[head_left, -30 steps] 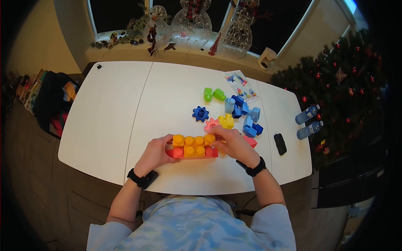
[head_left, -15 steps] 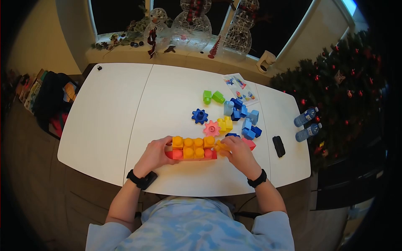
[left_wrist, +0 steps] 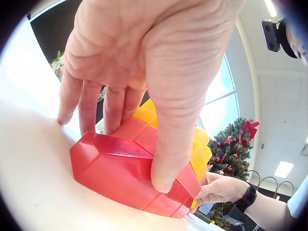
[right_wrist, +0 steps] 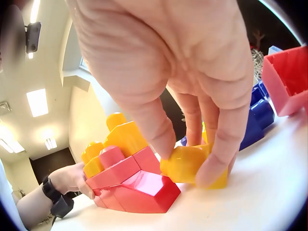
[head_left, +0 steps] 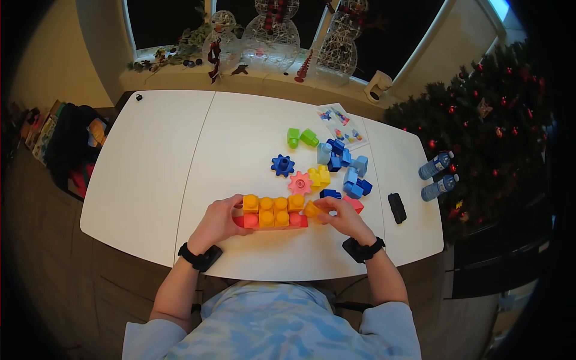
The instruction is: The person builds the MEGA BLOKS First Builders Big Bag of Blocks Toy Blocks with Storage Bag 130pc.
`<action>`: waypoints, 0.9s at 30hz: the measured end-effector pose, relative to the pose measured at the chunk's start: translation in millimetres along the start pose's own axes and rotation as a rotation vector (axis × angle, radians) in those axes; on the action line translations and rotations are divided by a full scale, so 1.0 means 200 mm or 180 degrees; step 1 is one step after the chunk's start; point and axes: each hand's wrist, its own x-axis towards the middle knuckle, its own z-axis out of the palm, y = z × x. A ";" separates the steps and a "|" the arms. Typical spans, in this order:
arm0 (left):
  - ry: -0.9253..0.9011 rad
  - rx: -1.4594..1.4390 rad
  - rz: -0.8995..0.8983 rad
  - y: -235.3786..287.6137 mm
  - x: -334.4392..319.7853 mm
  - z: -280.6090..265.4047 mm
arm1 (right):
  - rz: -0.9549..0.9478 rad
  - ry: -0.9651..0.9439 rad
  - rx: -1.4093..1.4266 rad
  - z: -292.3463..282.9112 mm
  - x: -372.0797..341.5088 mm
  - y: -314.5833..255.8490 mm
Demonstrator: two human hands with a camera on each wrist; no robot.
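A long block build of red and pink pieces topped with orange-yellow bricks lies near the table's front edge. My left hand grips its left end; the left wrist view shows the thumb against a red sloped piece and the fingers on the far side. Just off the right end, my right hand pinches a loose yellow brick between thumb and fingers, close to the table top. In the right wrist view this brick lies on its side beside the build's red end piece.
Beyond the hands are a pink gear, a blue gear, yellow bricks, green bricks and several blue ones. A picture sheet lies behind, with a black case and two bottles rightward.
My right hand has come off the build's right end, moved rightward and taken hold of the loose yellow brick. The left hand keeps its grip on the build.
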 end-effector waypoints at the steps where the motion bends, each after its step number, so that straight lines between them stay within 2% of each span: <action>1: -0.0004 0.0056 0.0021 0.01 0.00 -0.01 | 0.0000 -0.0004 -0.0002 0.01 0.00 0.02; 3: 0.0011 0.0093 0.0038 0.01 0.00 -0.01 | -0.0376 0.0261 -0.0571 0.02 0.00 0.04; 7: 0.0009 0.0117 0.0055 0.01 0.00 -0.01 | -0.0399 0.0510 -0.0803 0.05 0.00 0.02; 9: 0.0033 0.0070 0.0062 0.00 0.00 0.00 | -0.0171 0.0635 -0.1116 0.05 0.01 -0.01; 10: 0.0057 0.0021 0.0061 0.01 -0.01 0.00 | -0.0187 0.0631 -0.1121 0.06 0.00 -0.02; 12: -0.0005 0.0005 -0.0076 0.03 -0.01 -0.02 | -0.0496 0.0988 -0.1364 0.07 -0.01 -0.04; 16: -0.0153 0.0095 -0.0253 0.04 -0.01 -0.03 | -0.0500 0.0812 -0.1478 0.09 -0.05 -0.07; 19: 0.0000 0.0049 -0.0069 0.01 0.00 -0.01 | -0.0505 0.0634 -0.1687 0.06 -0.04 -0.08; 21: -0.0043 0.0027 -0.0140 0.02 0.00 -0.02 | -0.0202 0.0974 -0.1272 0.00 -0.05 -0.17; 22: -0.0117 0.0008 -0.0193 0.03 -0.01 -0.02 | -0.0206 0.0959 -0.1260 -0.01 -0.06 -0.25; 24: -0.0111 0.0038 -0.0210 0.04 -0.01 -0.03 | -0.0684 0.1343 -0.0735 -0.03 -0.07 -0.42; 25: -0.0102 0.0059 -0.0210 0.04 -0.01 -0.02 | -0.0669 0.1357 -0.0726 -0.02 -0.07 -0.47; 27: -0.0073 0.0009 -0.0115 0.01 0.00 0.00 | -0.1841 0.1129 -0.1132 0.04 -0.04 -0.55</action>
